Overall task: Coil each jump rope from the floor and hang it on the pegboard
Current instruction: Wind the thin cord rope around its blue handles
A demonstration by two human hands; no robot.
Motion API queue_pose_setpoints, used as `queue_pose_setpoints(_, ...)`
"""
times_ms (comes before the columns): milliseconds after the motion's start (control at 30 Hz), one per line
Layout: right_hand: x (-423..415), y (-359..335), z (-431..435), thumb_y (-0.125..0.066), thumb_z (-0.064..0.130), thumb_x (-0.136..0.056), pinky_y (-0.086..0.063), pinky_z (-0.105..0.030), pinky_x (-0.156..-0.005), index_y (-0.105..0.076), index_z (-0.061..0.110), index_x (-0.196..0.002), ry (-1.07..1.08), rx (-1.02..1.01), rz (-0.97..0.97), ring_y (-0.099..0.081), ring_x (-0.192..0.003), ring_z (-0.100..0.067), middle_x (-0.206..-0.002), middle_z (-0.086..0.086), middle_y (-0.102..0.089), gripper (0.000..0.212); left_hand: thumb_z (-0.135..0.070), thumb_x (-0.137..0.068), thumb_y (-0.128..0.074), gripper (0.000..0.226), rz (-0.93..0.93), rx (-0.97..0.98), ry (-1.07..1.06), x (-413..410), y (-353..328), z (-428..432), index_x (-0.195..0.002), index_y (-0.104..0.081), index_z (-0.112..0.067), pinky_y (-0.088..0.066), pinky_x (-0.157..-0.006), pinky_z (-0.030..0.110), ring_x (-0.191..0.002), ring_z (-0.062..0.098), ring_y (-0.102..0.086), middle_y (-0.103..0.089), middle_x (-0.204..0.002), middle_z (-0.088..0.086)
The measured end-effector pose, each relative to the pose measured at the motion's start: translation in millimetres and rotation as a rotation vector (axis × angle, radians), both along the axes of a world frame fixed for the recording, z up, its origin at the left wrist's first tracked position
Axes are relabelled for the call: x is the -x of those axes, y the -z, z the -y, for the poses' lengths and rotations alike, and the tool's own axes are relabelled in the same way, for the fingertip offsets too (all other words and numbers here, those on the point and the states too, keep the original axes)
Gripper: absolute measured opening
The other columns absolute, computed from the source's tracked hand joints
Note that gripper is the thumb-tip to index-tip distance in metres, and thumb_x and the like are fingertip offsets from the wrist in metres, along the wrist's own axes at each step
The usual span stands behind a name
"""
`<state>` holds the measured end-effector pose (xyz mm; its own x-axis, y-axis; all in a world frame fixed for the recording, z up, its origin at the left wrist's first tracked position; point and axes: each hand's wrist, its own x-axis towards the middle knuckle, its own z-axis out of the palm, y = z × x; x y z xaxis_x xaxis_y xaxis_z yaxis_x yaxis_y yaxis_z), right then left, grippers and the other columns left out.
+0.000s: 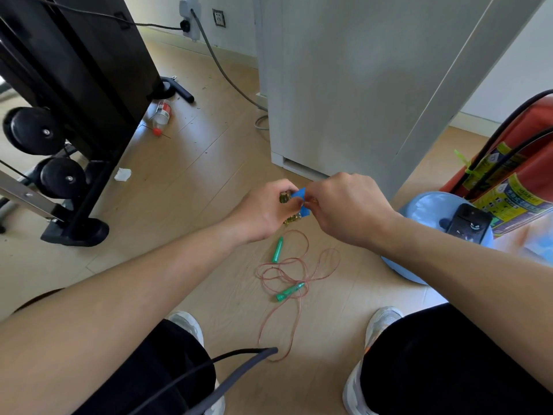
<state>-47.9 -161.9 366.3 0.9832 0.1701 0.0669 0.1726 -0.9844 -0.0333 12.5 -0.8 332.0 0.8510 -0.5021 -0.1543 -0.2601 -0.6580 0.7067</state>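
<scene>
Head view gives me one container: a pale blue basin (425, 209) on the floor at the right, with a black phone-like device (467, 223) lying on it; I cannot tell what else it holds. A red fire extinguisher (514, 172) leans just behind it. Both hands meet in mid-frame above the floor. My left hand (267, 211) has its fingers curled round a small yellowish bundle (291, 220), and my right hand (348, 206) pinches a blue piece (300, 196) that sits against that bundle; whether the blue piece is a handle I cannot tell. Below the hands, between my shoes, a pink jump rope (299, 272) lies uncoiled on the wooden floor (194, 181) in loose overlapping loops, with one long loop running back toward my feet. Its upper green handle (277, 250) lies almost straight away from me, narrow tip pointing far. Its lower green handle (288, 292) lies on a diagonal, wide end toward my left foot.
</scene>
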Motion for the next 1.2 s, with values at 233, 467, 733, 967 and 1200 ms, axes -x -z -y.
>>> queue_pose_setpoints(233, -4.5, 11.6, -2.7, -0.052, 0.033, -0.099, -0.041, -0.03, -0.061, -0.07, 0.026, -0.102, 0.06, -0.236, -0.069, -0.062, -0.083, -0.026, -0.085, 0.0, -0.065, 0.019, -0.04, -0.102, -0.05, 0.028, -0.019, 0.051, -0.021, 3.7, 5.4, -0.5, -0.118, -0.064, -0.022, -0.044, -0.066, 0.021, -0.085, 0.012, -0.063, -0.068, -0.098, -0.005)
queue_pose_setpoints(467, -7.4, 30.2, -4.3, -0.052, 0.029, -0.098, -0.039, -0.03, -0.057, -0.071, 0.023, -0.105, 0.101, -0.307, -0.066, -0.055, -0.07, -0.023, -0.075, 0.001, -0.059, 0.02, -0.026, -0.095, -0.064, 0.034, -0.221, 0.042, -0.021, 2.7, 7.0, -8.4, -0.128, -0.056, -0.026, -0.041, -0.059, 0.025, -0.067, 0.006, -0.049, -0.056, -0.085, -0.011)
queue_pose_setpoints(733, -8.1, 29.8, -6.5, -0.052, 0.022, -0.095, -0.052, -0.037, -0.064, -0.073, 0.02, -0.103, 0.086, -0.336, -0.082, -0.061, -0.076, -0.027, -0.085, -0.005, -0.07, 0.022, -0.018, -0.091, -0.069, 0.037, -0.15, 0.024, -0.043, 4.1, 11.8, -5.3, -0.126, -0.058, -0.024, -0.044, -0.07, 0.028, -0.07, 0.007, -0.052, -0.061, -0.095, -0.005)
queue_pose_setpoints(967, -4.2, 32.3, -12.7, -0.05, 0.02, -0.095, -0.052, -0.041, -0.064, -0.072, 0.02, -0.099, 0.019, -0.333, -0.102, -0.056, -0.07, -0.029, -0.079, -0.006, -0.066, 0.022, -0.015, -0.091, -0.067, 0.017, -0.121, 0.0, -0.052, 2.7, 9.6, -0.8, -0.107, -0.067, -0.018, -0.056, -0.071, 0.04, -0.073, 0.023, -0.058, -0.07, -0.095, 0.007)
queue_pose_setpoints(1200, -7.8, 33.2, -6.0, -0.047, 0.032, -0.099, -0.04, -0.031, -0.057, -0.07, 0.031, -0.106, 0.011, -0.231, -0.21, -0.056, -0.071, -0.025, -0.07, 0.004, -0.053, 0.024, -0.021, -0.067, -0.092, 0.059, -0.096, 0.023, -0.17, -9.9, 1.2, -7.2, -0.117, -0.06, -0.022, -0.048, -0.06, 0.02, -0.078, 0.012, -0.06, -0.063, -0.105, -0.003)
